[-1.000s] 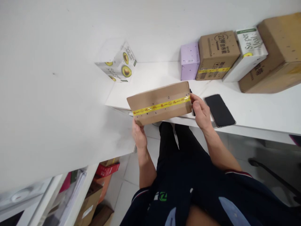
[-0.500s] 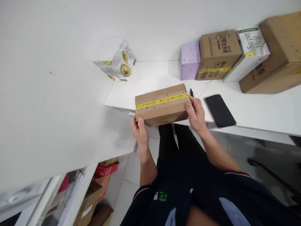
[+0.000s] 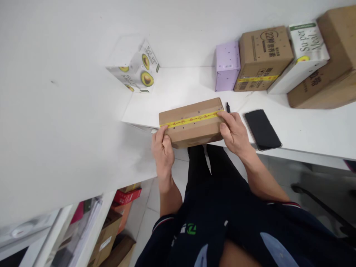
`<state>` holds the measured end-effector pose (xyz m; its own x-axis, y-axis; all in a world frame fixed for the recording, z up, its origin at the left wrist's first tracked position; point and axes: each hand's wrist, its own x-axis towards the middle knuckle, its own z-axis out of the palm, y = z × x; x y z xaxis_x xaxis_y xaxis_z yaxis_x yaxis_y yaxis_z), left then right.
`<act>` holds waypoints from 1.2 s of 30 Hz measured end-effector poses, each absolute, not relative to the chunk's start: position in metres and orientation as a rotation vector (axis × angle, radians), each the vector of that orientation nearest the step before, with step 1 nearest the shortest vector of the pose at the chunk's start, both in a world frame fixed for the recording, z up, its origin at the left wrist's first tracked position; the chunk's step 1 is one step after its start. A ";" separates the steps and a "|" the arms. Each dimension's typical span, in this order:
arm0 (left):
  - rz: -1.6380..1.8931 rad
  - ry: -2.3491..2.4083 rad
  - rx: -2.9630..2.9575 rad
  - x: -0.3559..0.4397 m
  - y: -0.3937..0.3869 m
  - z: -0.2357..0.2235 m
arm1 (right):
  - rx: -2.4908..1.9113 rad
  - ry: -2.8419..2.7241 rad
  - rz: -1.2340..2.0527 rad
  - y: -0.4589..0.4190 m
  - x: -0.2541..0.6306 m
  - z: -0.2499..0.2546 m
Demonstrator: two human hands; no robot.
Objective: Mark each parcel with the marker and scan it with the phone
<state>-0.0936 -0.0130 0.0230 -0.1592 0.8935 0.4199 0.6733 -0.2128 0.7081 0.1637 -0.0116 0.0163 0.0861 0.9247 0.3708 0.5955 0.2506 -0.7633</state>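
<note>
Brown and yellow-taped, a cardboard box (image 3: 191,128) is grasped at opposite ends by the left hand (image 3: 163,151) and the right hand (image 3: 236,134). It is held at the front edge of the white desk (image 3: 187,83).

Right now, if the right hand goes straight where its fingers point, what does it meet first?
The right hand would first meet the taped brown box, which it appears to touch; depth is unclear.

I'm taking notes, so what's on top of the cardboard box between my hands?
Yellow tape and small dark marks show atop the cardboard box. Your left hand and right hand hide the surface beneath them.
</note>
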 end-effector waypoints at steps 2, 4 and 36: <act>1.312 1.797 1.874 -0.093 -0.012 0.022 | -1.456 -1.604 0.457 -0.011 0.164 0.016; 1.332 1.800 1.891 -0.092 -0.012 0.021 | -1.450 -1.593 0.470 -0.012 0.163 0.014; 1.525 1.781 1.507 -0.094 -0.002 0.019 | -1.315 -1.185 0.806 -0.007 0.155 -0.007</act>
